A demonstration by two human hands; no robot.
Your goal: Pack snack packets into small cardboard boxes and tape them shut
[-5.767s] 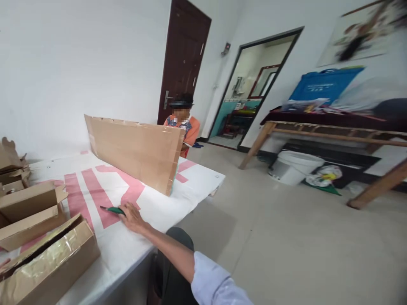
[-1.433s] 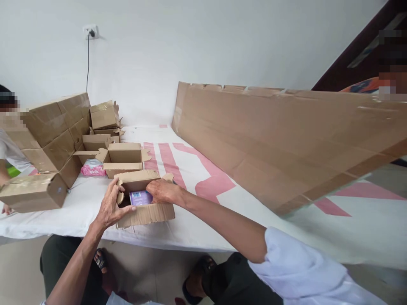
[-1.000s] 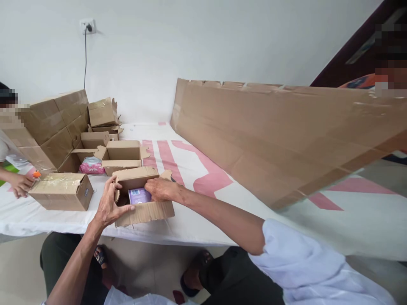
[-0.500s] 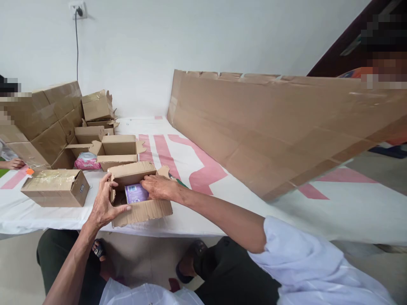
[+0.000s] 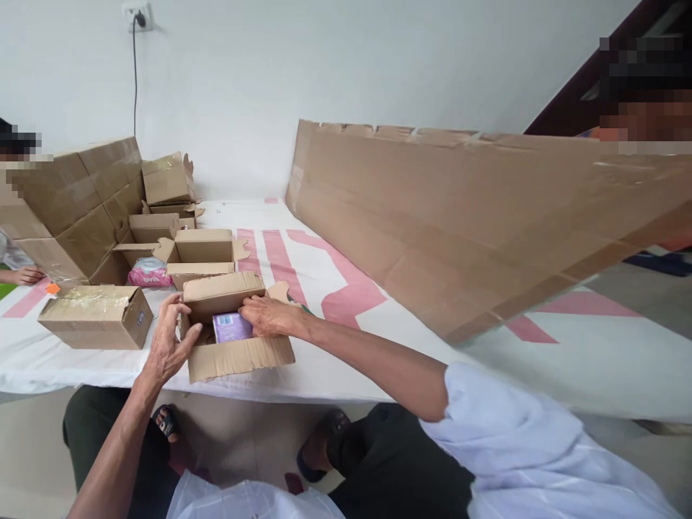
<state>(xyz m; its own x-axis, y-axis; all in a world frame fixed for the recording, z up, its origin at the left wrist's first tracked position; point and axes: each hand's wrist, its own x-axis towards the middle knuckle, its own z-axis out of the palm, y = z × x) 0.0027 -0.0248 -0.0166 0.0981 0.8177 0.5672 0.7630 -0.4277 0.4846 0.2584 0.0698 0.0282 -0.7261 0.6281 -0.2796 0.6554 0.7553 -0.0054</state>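
Note:
An open cardboard box (image 5: 238, 360) with its long flaps spread sits near the table's front edge. Inside it lies a purple printed pack (image 5: 232, 327) with a barcode on top. My left hand (image 5: 169, 342) is at the box's left end, fingers curved at the end flap and thumb over the inner side. My right hand (image 5: 270, 317) reaches in from the right, its fingers closed at the right end of the purple pack. The fingertips are partly hidden in the box.
A taped closed box (image 5: 94, 321) stands at left. Behind are open boxes (image 5: 202, 249), a pink wipes pack (image 5: 150, 274) and a large carton (image 5: 91, 194). A big cardboard sheet (image 5: 432, 216) leans along the right. Another person's hand (image 5: 28, 275) rests at far left.
My left thumb has come off the box's front flap and drawn back to its left end. My right hand stays at the purple pack, nearly unmoved.

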